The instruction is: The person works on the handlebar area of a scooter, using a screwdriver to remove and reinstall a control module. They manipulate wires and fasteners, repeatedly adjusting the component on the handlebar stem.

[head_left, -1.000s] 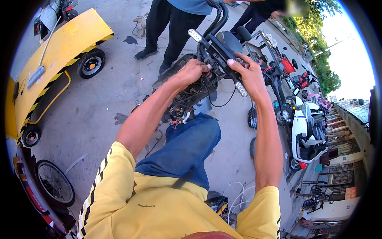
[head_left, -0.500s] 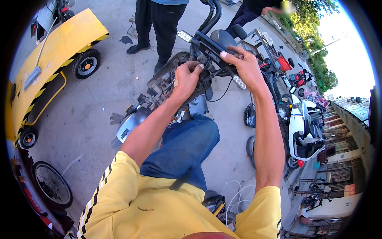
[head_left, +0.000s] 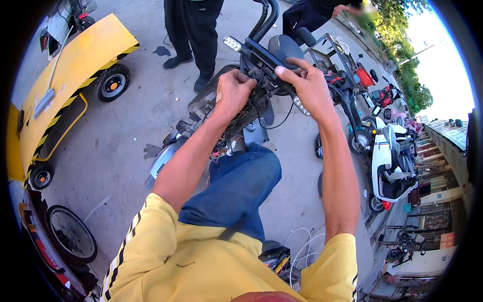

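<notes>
A partly stripped scooter front [head_left: 204, 100] with exposed loose wires [head_left: 221, 151] stands before me. Across its handlebar stem lies a black bar [head_left: 262, 59] with clear LED lamps at both ends [head_left: 231, 44]. My left hand [head_left: 234, 93] is closed in a pinch at a small dark fitting below the bar; what it holds is hidden. My right hand [head_left: 309, 90] grips the bar's right half, thumb on top. A black cable [head_left: 276, 126] loops down beneath it, and a rounded dark piece [head_left: 282, 48] sits just behind the bar.
A yellow wheeled cart [head_left: 75, 60] with a brush on it stands left, a bicycle wheel [head_left: 70, 231] lower left. Two people [head_left: 196, 35] [head_left: 307, 15] stand ahead. A white scooter [head_left: 390, 166] and other parked vehicles line the right. White cables [head_left: 302, 246] lie at my right foot.
My left hand has shifted slightly left, its fingers more bunched. Both hands and the bar sit a little higher and further left in view. More of the scooter's silver front shows.
</notes>
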